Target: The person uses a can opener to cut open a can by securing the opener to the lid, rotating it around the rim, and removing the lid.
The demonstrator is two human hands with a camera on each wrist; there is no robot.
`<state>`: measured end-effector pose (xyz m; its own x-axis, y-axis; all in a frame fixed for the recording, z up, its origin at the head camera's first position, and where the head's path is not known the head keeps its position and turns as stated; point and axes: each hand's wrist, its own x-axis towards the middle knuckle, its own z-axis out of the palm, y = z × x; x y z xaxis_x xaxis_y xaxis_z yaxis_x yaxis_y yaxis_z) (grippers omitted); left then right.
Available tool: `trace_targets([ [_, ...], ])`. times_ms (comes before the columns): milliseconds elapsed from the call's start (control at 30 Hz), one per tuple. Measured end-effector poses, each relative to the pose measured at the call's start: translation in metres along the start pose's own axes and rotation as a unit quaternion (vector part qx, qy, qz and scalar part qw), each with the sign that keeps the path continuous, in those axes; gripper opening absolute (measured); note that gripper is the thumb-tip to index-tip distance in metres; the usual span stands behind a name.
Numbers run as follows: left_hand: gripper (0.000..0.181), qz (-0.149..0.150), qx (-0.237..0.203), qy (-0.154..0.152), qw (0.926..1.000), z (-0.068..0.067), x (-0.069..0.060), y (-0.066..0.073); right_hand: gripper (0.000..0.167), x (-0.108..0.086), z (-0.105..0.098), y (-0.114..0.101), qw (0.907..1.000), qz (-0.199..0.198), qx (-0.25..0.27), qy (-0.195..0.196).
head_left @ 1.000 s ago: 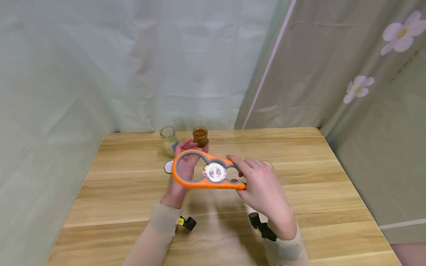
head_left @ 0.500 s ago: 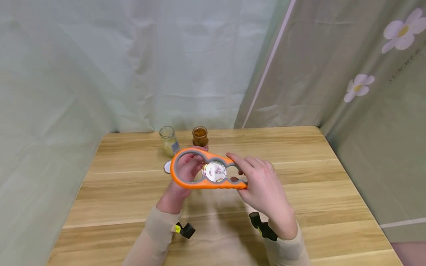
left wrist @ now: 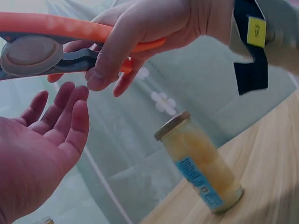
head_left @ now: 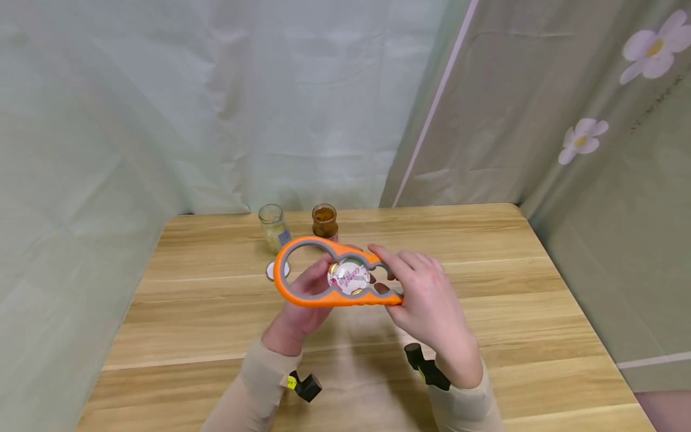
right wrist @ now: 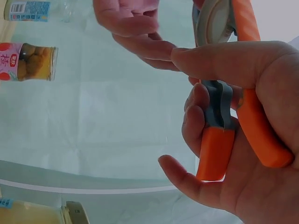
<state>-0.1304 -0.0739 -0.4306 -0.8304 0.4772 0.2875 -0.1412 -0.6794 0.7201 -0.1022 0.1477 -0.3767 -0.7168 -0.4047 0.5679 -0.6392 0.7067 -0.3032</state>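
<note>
Under all things lies the wooden table point(head_left: 540, 336), the same as one second ago. Over it is the orange opener point(head_left: 345, 301), almost unmoved. My right grip point(head_left: 432, 306) holds its handles, thumb and fingers bent about them. My left grip point(left wrist: 46, 154) is relaxed, fingers loosely spread; earlier it reached farther, toward the jars, and now it is nearer, just below the opener. The covered jar point(left wrist: 201, 168) stands on the table. Farther back, the clear jar point(head_left: 274, 231) and the smaller brown jar point(head_left: 325, 222) keep their places, both uncovered. The printed lid point(head_left: 349, 277) sits in the opener's middle ring; its print looks turned now. The white lid point(head_left: 270, 270) remains near the clear jar.
</note>
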Motion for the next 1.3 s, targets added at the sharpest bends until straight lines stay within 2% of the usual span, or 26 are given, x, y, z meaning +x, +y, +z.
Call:
trace_targets([
  [100, 0.035, -0.003, -0.035, -0.007, 0.9994, -0.0008, -0.0013, -0.0014, 0.07, -0.0001, -0.0006, -0.0003, 1.0, -0.002, 0.002, 0.005],
  [267, 0.039, -0.008, -0.059, -0.035, 0.9976, -0.0036, -0.0014, -0.0022, 0.077, -0.0006, -0.0016, 0.0001, 1.0, -0.002, 0.003, 0.008],
  [567, 0.058, -0.046, -0.039, -0.074, 0.9954, -0.0028, 0.0019, -0.002, 0.082, -0.0017, -0.0028, 0.0018, 1.0, -0.006, 0.005, 0.006],
  [633, 0.056, -0.047, -0.045, -0.082, 0.9945, -0.0024, 0.0024, -0.0024, 0.084, -0.0019, -0.0027, 0.0023, 0.9999, -0.007, 0.007, 0.006],
  [833, 0.043, -0.042, -0.102, -0.099, 0.9889, -0.0028, 0.0014, -0.0039, 0.084, -0.0025, -0.0021, 0.0031, 0.9999, -0.01, 0.008, 0.002],
  [1067, 0.047, -0.052, -0.126, -0.117, 0.9837, -0.002, 0.0019, -0.005, 0.083, -0.0027, -0.0027, 0.0028, 0.9999, -0.014, 0.006, 0.0],
  [1300, 0.06, -0.066, -0.081, -0.153, 0.9827, 0.0, 0.0046, -0.0059, 0.079, -0.0039, -0.0024, 0.0027, 0.9999, -0.012, -0.001, -0.004],
])
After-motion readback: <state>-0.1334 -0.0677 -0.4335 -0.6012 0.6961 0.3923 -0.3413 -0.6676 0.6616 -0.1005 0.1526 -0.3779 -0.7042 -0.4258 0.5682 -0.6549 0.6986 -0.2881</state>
